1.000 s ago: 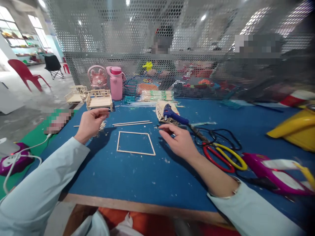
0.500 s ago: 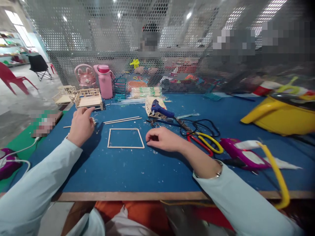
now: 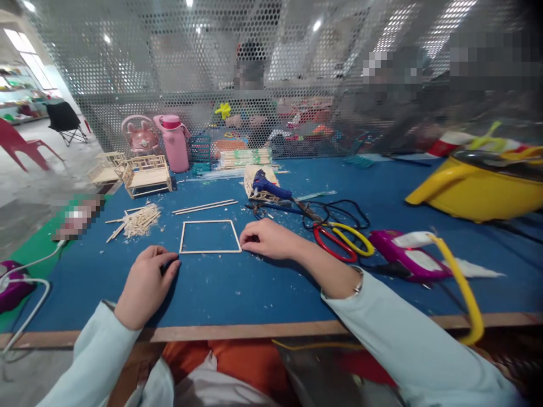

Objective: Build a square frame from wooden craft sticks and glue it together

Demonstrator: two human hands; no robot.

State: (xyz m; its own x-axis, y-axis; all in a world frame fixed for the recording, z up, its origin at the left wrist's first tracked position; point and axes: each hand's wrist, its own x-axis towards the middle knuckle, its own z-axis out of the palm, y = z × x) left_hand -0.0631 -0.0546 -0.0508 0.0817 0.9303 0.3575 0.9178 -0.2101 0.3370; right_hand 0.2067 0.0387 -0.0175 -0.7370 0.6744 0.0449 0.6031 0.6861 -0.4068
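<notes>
Purple unit (image 3: 14, 287): cut off by the left edge, beside a white cable (image 3: 40, 308) hanging over the table's border.
Stick models (image 3: 147, 180): two, side by side toward the back, shaped like small railed benches.
Stick pile (image 3: 142, 220): short loose pieces, heaped in front of the models.
Left hand (image 3: 146, 285): low over the blue tabletop (image 3: 271, 305), loosely curled, with thumb and forefinger nearly meeting just beside the near left corner of the stick frame (image 3: 210, 251); impossible to tell whether gripping anything.
Pink bottle (image 3: 175, 147): upright at the back, before a perforated metal screen (image 3: 169, 62).
Loose sticks (image 3: 206, 207): two, nearly parallel, flat behind the frame.
Frame: four-sided, flat on the tabletop, between both hands.
Right hand (image 3: 266, 238): curled, with fingertips at the frame's near right corner; impossible to tell whether pinching or merely touching.
Blue glue gun (image 3: 274, 186): lying across another stick-built piece (image 3: 250, 183).
Red-and-yellow-handled tool (image 3: 350, 259): flat, right of the forearm.
Purple-and-white device (image 3: 407, 257): farther right, well apart from the frame.
Yellow container (image 3: 479, 195): at the far right.
</notes>
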